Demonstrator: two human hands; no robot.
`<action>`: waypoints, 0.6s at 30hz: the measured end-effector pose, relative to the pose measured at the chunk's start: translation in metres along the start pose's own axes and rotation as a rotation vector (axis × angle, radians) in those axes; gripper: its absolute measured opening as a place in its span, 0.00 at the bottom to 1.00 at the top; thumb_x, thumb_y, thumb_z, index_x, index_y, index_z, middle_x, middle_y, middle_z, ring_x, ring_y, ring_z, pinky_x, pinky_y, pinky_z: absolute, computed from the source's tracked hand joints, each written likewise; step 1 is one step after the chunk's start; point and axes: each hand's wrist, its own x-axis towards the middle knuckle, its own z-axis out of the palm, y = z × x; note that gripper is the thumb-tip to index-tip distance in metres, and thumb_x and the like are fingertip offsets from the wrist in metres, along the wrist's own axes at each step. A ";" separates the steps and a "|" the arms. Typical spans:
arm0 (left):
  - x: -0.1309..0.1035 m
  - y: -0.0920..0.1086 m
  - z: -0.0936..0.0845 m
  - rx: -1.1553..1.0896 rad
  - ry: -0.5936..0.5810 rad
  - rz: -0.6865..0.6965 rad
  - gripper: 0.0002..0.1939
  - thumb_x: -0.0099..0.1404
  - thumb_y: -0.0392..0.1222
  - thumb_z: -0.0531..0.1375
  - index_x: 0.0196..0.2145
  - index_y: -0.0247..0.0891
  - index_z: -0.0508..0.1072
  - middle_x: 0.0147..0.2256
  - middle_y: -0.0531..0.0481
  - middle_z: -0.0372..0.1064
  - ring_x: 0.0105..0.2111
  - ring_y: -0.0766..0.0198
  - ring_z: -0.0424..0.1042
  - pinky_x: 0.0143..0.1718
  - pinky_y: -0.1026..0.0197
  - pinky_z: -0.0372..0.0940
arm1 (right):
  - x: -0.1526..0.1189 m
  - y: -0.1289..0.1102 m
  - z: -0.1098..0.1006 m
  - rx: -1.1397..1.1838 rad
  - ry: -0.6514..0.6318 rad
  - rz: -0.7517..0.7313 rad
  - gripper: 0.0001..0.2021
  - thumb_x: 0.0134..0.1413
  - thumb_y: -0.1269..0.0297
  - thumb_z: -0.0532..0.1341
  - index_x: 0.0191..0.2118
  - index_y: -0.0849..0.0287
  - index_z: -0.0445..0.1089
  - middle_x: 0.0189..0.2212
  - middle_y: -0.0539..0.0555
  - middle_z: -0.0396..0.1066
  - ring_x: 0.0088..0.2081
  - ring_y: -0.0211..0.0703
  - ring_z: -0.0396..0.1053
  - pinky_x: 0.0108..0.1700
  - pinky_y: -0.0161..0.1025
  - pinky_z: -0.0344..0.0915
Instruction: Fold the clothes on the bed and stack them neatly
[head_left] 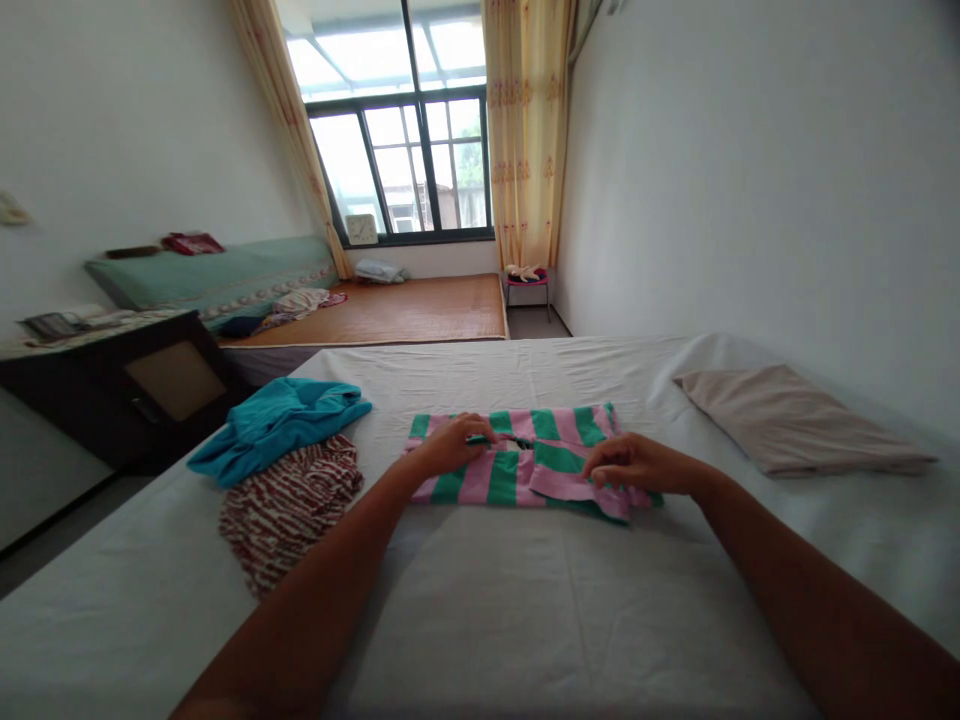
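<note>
The striped cloth [502, 480] could wrinkle if the left hand [452, 446] and the right hand [637, 463] pull unevenly, though whether either clamps it, I cannot tell.

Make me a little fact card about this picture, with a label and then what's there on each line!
Main thing: pink-and-green striped cloth, partly folded, on a white sheet
Left grip: on the cloth's left part; pinching or not, unclear
Right grip: at the cloth's right part; hold unclear
Left side: bunched blue cloth, brown-and-white patterned cloth
Right side: folded beige cloth
Far back: window, square clock at its lower left
</note>
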 end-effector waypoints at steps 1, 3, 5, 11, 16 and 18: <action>0.003 0.009 0.005 -0.008 0.007 0.059 0.14 0.61 0.31 0.58 0.43 0.41 0.77 0.44 0.48 0.73 0.46 0.61 0.69 0.52 0.58 0.62 | -0.002 0.003 -0.004 0.001 0.039 0.007 0.21 0.52 0.47 0.62 0.40 0.61 0.76 0.31 0.52 0.72 0.31 0.38 0.67 0.32 0.34 0.62; 0.007 0.027 0.014 -0.010 -0.007 0.149 0.19 0.61 0.30 0.58 0.48 0.43 0.74 0.50 0.47 0.69 0.51 0.60 0.66 0.56 0.56 0.59 | -0.006 0.008 -0.011 -0.034 0.064 0.032 0.20 0.49 0.48 0.65 0.39 0.61 0.75 0.32 0.52 0.72 0.31 0.38 0.67 0.33 0.34 0.62; 0.009 0.042 0.023 0.013 -0.052 0.204 0.22 0.62 0.29 0.57 0.52 0.44 0.72 0.53 0.47 0.67 0.54 0.60 0.64 0.57 0.56 0.58 | -0.010 0.009 -0.015 -0.059 0.009 0.066 0.21 0.46 0.48 0.66 0.40 0.61 0.75 0.31 0.52 0.72 0.30 0.38 0.66 0.32 0.34 0.62; 0.011 0.055 0.034 0.017 -0.143 0.265 0.12 0.68 0.37 0.55 0.44 0.41 0.77 0.47 0.47 0.72 0.49 0.62 0.69 0.54 0.60 0.60 | -0.007 0.002 -0.005 -0.144 -0.016 0.026 0.20 0.53 0.47 0.61 0.39 0.61 0.75 0.28 0.51 0.70 0.28 0.36 0.63 0.30 0.33 0.59; 0.010 0.051 0.038 0.005 -0.117 0.223 0.12 0.69 0.41 0.55 0.44 0.42 0.78 0.47 0.47 0.72 0.50 0.62 0.69 0.54 0.61 0.60 | 0.002 0.012 0.001 -0.280 0.109 0.015 0.19 0.50 0.48 0.63 0.39 0.60 0.75 0.27 0.50 0.71 0.28 0.38 0.65 0.30 0.34 0.60; 0.009 0.050 0.041 0.015 -0.102 0.206 0.12 0.69 0.41 0.55 0.45 0.43 0.77 0.48 0.47 0.72 0.51 0.62 0.68 0.55 0.60 0.59 | 0.005 0.021 -0.001 -0.353 0.227 -0.003 0.16 0.52 0.51 0.62 0.40 0.58 0.75 0.30 0.52 0.73 0.31 0.40 0.67 0.34 0.36 0.63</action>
